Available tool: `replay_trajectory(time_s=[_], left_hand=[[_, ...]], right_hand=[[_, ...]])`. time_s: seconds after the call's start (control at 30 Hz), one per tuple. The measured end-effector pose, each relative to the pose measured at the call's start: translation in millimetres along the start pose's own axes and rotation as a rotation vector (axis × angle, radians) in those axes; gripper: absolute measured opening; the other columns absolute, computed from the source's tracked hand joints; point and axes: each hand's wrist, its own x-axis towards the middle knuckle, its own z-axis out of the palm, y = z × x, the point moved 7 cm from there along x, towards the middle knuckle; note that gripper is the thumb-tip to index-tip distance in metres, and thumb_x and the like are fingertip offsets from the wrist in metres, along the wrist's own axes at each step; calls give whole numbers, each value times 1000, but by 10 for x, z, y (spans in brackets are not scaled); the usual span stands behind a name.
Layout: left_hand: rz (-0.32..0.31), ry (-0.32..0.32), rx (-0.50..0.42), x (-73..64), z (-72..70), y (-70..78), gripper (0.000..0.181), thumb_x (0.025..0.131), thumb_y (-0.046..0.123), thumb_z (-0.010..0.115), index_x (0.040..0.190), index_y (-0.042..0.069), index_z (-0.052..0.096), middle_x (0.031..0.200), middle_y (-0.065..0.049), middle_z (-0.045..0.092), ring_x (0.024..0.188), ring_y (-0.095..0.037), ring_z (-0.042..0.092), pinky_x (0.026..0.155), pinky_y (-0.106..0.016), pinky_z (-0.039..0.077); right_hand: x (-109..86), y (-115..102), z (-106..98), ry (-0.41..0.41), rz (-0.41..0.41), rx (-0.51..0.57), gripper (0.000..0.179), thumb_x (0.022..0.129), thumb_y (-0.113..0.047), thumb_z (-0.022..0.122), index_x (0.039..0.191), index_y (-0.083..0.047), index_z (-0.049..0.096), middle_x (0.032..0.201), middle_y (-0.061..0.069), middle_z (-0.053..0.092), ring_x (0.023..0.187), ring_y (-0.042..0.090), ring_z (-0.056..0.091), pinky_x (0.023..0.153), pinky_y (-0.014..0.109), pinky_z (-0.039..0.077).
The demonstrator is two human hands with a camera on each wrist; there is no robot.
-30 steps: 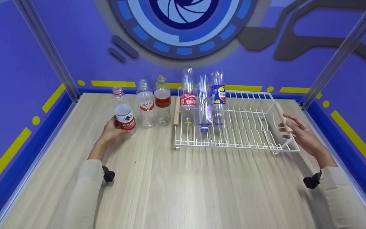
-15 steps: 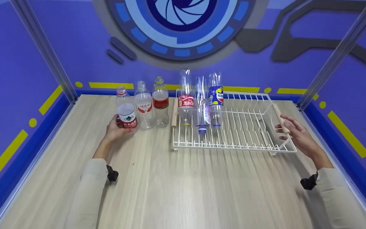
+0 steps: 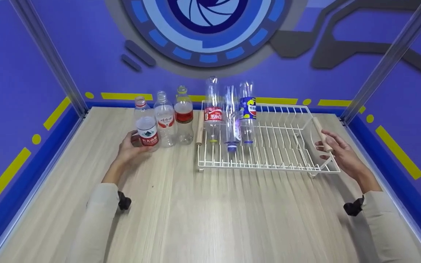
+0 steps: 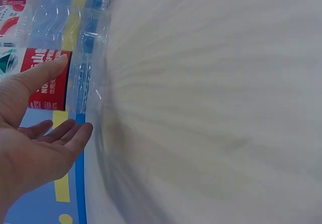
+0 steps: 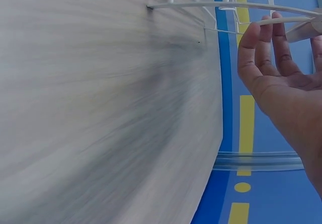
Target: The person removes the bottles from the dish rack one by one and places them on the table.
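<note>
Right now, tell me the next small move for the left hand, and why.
I'd probably ease the left hand away from the bottle with the red-and-white label: it appears to stand upright on the table beside the middle bottle, and the fingers look relaxed, not wrapped around it.

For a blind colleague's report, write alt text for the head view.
Left hand at a clear plastic bottle labelled red and white, leftmost of three; right hand at the light wooden handle of a white wire rack holding three more clear bottles.
</note>
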Motion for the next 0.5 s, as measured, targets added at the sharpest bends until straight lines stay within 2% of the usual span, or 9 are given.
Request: replay_trajectory(time_s=[0.07,0.2,0.27,0.43,0.5], left_hand=[[-24,-13,13,-65,-32,-5,91,90,7,75,161,1,18,162,-27,33,151,-41,33,125,-50,28],[-47,-32,19,-248,-69,6,82,95,10,69,160,2,20,160,-25,36,146,-40,39,114,-54,43],[-52,-46,20,-341,-68,17,76,98,13,67,160,3,24,158,-23,39,140,-37,45,107,-50,50],[7,-83,40,-534,-27,111,56,102,16,62,151,-1,42,146,-24,52,114,-21,57,91,-35,54],[56,-106,48,-602,10,175,49,102,15,62,144,-4,49,137,-25,58,105,-16,58,84,-30,54]], right_hand=[[-4,3,6,-2,4,9,40,112,-20,35,153,-20,39,115,-1,72,108,11,68,84,29,58],[-17,13,24,-8,9,21,41,113,-21,35,153,-20,38,116,-1,71,108,10,68,85,30,59],[-24,15,30,-7,9,19,41,113,-21,35,153,-21,38,116,-1,71,108,9,68,86,30,59],[-24,6,32,2,3,8,40,113,-22,35,152,-22,40,115,-2,72,107,7,68,86,31,59],[-12,-2,32,5,3,-2,41,113,-22,35,153,-22,39,115,-3,72,107,7,68,86,31,58]])
